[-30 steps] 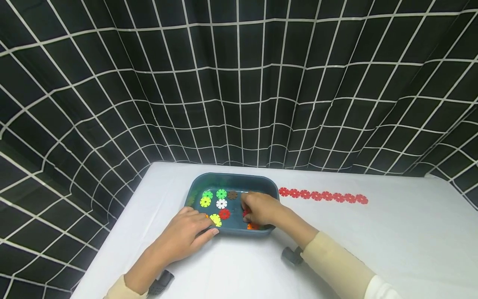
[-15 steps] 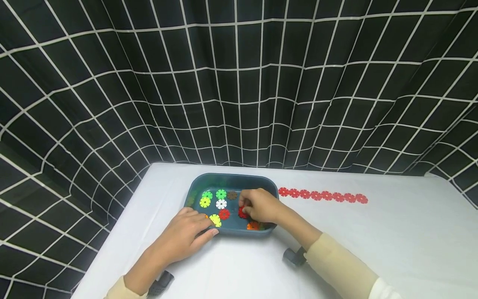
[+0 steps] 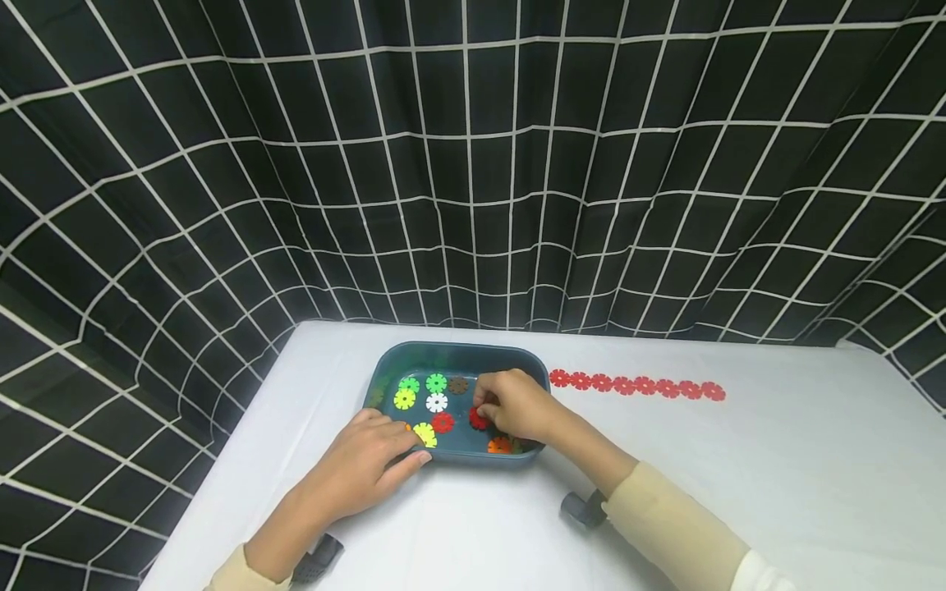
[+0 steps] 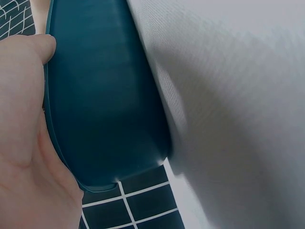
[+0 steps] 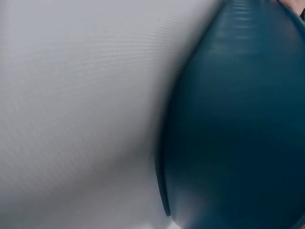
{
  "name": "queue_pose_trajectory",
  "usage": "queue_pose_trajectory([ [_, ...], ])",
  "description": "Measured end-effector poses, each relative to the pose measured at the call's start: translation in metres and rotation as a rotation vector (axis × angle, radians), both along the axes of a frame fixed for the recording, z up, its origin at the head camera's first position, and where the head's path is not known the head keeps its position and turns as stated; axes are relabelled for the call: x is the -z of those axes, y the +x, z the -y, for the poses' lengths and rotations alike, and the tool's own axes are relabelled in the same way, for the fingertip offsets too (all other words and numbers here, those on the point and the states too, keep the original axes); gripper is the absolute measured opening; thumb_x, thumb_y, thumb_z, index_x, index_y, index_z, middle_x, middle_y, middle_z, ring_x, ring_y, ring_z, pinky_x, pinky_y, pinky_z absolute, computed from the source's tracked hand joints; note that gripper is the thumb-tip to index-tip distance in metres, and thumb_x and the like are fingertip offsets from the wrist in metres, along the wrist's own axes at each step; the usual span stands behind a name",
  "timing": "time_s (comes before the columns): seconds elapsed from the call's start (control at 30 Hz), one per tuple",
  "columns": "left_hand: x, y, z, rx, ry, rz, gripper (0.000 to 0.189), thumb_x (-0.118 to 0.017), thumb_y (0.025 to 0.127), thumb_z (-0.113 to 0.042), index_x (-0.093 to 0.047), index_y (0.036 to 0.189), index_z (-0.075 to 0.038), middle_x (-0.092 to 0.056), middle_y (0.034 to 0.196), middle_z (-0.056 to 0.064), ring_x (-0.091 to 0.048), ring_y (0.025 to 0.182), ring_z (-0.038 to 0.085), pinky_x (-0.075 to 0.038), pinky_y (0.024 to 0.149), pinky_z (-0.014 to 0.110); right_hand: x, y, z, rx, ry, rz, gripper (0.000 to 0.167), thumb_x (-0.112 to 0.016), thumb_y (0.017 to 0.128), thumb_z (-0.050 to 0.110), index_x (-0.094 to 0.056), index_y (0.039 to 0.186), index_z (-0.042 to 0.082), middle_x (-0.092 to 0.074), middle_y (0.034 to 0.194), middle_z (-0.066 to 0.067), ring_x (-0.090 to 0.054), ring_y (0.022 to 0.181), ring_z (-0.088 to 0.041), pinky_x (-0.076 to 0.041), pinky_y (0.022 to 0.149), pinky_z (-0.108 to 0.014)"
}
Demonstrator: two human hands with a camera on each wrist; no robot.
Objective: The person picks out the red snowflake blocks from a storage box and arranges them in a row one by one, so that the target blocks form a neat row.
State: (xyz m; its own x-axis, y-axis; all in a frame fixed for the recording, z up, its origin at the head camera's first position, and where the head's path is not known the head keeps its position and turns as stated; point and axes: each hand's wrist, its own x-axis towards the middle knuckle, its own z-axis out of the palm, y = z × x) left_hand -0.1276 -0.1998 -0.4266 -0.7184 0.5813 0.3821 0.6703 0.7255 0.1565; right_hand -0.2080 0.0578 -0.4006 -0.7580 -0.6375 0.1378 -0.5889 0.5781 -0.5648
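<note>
In the head view, my right hand [image 3: 517, 404] is inside the dark teal tub [image 3: 466, 454], its thumb and fingertips pinching a red notched snowflake disc [image 3: 477, 419]. My left hand [image 3: 373, 455] grips the tub's near left corner, fingers over the rim and thumb along the outside. The left wrist view shows that thumb [image 4: 44, 46] at the rim of the tub [image 4: 105, 86]. Another red disc [image 3: 443, 423] lies left of the pinched one. Only the tub's outer wall [image 5: 238, 119] fills the right wrist view's right side; the right hand's fingers are hidden there.
Yellow [image 3: 404, 399], green [image 3: 437, 383], white [image 3: 437, 402], brown [image 3: 458, 385] and orange discs [image 3: 499, 445] lie in the tub. Right of it, a row of joined red discs [image 3: 636, 385] stretches across the white tablecloth [image 3: 702, 460]. A black gridded curtain [image 3: 473, 180] stands behind.
My right hand has shifted slightly left inside the tub and lifted a little, bringing the pinched red disc into clearer view. The left hand stays at the tub's corner.
</note>
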Motion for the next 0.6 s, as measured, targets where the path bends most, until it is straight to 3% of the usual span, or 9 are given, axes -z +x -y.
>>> queue_pose_trajectory([
  [0.23, 0.001, 0.000, 0.000, -0.003, 0.000, 0.002, 0.022, -0.059, 0.101, -0.041, -0.069, 0.088, -0.026, -0.059, 0.080, -0.019, -0.059, 0.079, 0.003, -0.042, 0.089, 0.035, 0.001, -0.001, 0.000, 0.011, -0.029, 0.015, 0.015, -0.077, 0.085, -0.002, -0.069, 0.081, 0.009, -0.065, 0.073, 0.006, -0.056, 0.066, -0.009, -0.052, 0.066, -0.025],
  [0.6, 0.001, 0.000, 0.000, -0.004, -0.008, -0.010, 0.022, -0.059, 0.101, -0.041, -0.069, 0.088, -0.026, -0.060, 0.081, -0.018, -0.059, 0.079, 0.003, -0.042, 0.088, 0.035, -0.010, 0.005, -0.005, 0.036, -0.156, 0.197, 0.012, -0.078, 0.085, -0.001, -0.070, 0.086, 0.008, -0.067, 0.078, 0.004, -0.062, 0.063, -0.011, -0.055, 0.062, -0.024],
])
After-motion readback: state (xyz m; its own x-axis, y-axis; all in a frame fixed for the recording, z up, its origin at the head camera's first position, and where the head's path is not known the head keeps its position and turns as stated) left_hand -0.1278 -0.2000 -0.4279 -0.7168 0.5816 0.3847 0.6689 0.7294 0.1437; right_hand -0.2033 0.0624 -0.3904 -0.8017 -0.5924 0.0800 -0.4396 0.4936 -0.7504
